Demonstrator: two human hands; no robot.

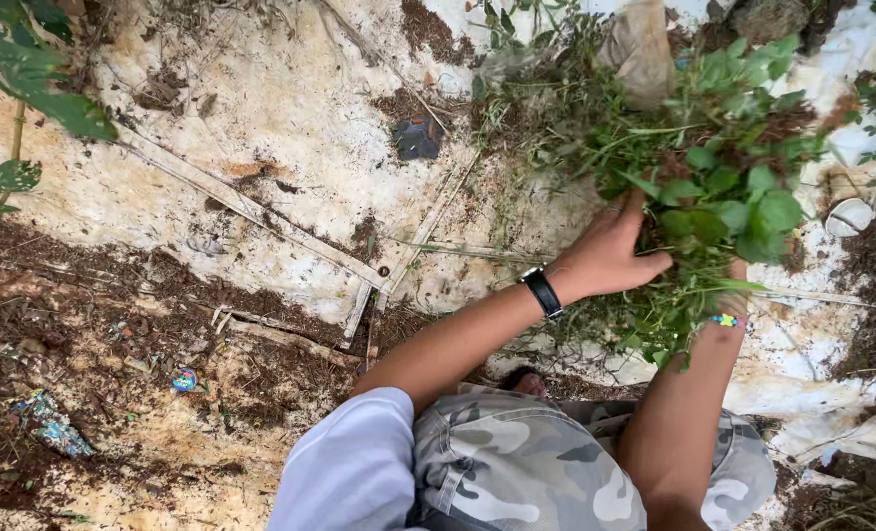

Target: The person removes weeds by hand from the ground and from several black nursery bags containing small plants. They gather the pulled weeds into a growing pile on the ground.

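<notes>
While both hands grip it, weed clump (713, 197) between left hand (610, 251), right hand (733, 295).

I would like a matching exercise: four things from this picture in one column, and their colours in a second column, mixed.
Things:
1. wristband on the left hand
2. bracelet on the right hand
3. weeds held by both hands
4. shorts

Colours:
a. green
b. grey camouflage
c. black
d. many colours

Pairs: 1-c, 2-d, 3-a, 4-b
</notes>
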